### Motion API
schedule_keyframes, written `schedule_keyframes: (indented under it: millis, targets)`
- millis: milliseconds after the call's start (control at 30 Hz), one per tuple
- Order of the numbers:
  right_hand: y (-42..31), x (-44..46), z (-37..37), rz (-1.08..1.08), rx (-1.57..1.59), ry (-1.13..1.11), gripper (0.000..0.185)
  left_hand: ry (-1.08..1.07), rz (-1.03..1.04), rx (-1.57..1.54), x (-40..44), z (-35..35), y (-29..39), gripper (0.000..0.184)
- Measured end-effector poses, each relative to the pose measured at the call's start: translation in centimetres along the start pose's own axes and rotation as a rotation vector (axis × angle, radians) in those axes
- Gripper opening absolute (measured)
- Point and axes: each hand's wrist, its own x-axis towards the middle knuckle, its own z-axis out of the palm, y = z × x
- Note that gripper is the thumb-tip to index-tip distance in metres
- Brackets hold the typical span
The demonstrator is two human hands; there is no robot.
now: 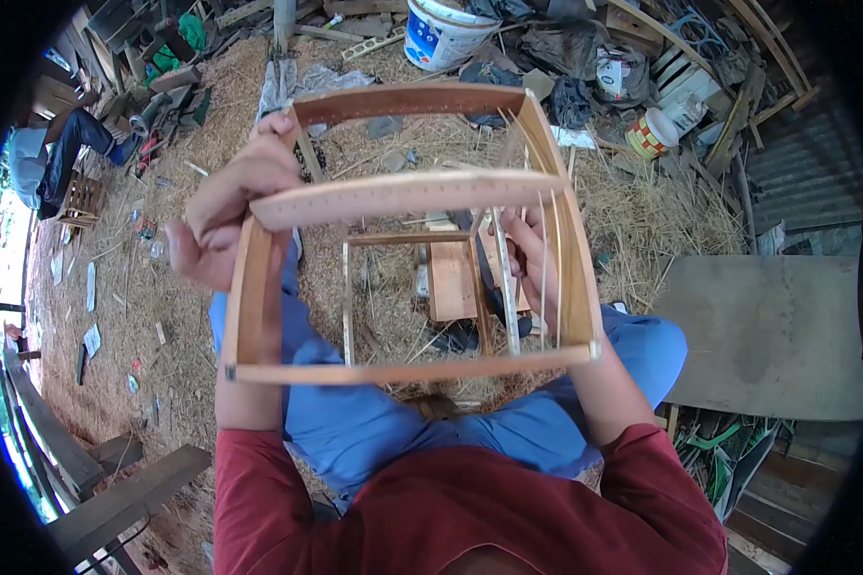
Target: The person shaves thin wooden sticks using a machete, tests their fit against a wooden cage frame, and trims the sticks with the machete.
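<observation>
A wooden frame (412, 372) of joined boards is held up over my lap. Its middle crosspiece (412, 196) has a row of small holes, and thin rods (547, 273) run along the right side. At the frame's left side is my left hand (235, 206), its thumb spread and its fingers against the wood; part of it is hidden behind the board. My right hand (532, 254) reaches inside the right side, its fingers closed around the thin rods or strips there, partly hidden by them.
Below the frame, a wooden block (453, 278) lies on the straw-covered ground. A white and blue bucket (446, 34) stands beyond, with a red and yellow bucket (652, 134) to its right. A flat board (772, 335) is at the right, and dark beams (129, 503) at lower left.
</observation>
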Motion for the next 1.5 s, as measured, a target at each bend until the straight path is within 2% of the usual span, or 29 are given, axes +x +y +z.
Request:
schedule_keyframes:
  millis: [167, 300, 400, 633, 733, 800, 867, 1033, 1133, 1200, 1233, 1300, 1433, 1500]
  targets:
    - [-0.3, -0.1, -0.1, 0.036, -0.036, -0.064, 0.023, -0.014, -0.024, -0.012, -0.3, -1.1, -0.7, 0.094]
    - [-0.9, 0.2, 0.8, -0.032, -0.121, 0.087, 0.024, -0.034, -0.007, -0.023, -0.2, -1.3, -0.9, 0.095]
    - [-1.1, 0.1, 0.8, 0.042, -0.080, 0.090, 0.023, -0.023, -0.003, -0.022, -0.2, -1.2, -1.0, 0.095]
    - [1.5, 0.7, -1.4, 0.007, 0.098, -0.110, 0.022, -0.018, -0.008, 0.032, -0.1, -1.1, -1.3, 0.096]
    - [1.3, 0.7, -0.9, 0.042, 0.186, 0.175, 0.030, -0.008, -0.031, 0.029, -0.2, -1.6, -1.9, 0.097]
    - [0.0, 0.2, -0.5, -0.010, 0.133, 0.249, 0.030, -0.007, -0.037, 0.034, -0.2, -2.1, -2.6, 0.097]
    - [-2.2, -0.6, 0.2, -0.051, 0.083, 0.341, 0.027, 0.003, -0.097, 0.108, -0.2, -2.7, -3.2, 0.097]
    - [-3.3, -1.7, -0.9, -0.214, 0.206, 0.253, 0.021, 0.035, -0.170, 0.182, -0.2, -3.5, -4.2, 0.095]
    - [-4.0, -2.6, -1.2, -0.372, 0.018, 0.265, 0.026, 0.075, -0.253, 0.098, -0.2, -3.9, -4.7, 0.095]
    - [-3.9, -3.0, -0.8, -0.439, -0.016, 0.310, 0.026, 0.279, -0.422, -0.053, -0.1, -3.7, -4.7, 0.095]
    - [-3.9, -3.2, -0.6, -0.502, -0.051, 0.358, 0.027, 0.278, -0.418, -0.050, 0.0, -3.7, -4.7, 0.095]
    - [-4.1, -4.1, -0.5, -0.529, -0.093, 0.323, 0.027, 0.300, -0.475, 0.097, 0.4, -3.8, -4.7, 0.095]
    - [-4.6, -6.1, 0.0, -0.501, -0.241, 0.185, 0.025, 0.279, -0.504, 0.075, 0.9, -4.2, -5.1, 0.096]
    - [-4.0, -6.5, 0.5, -0.472, -0.251, 0.090, 0.022, 0.186, -0.588, 0.034, 0.9, -5.2, -5.5, 0.096]
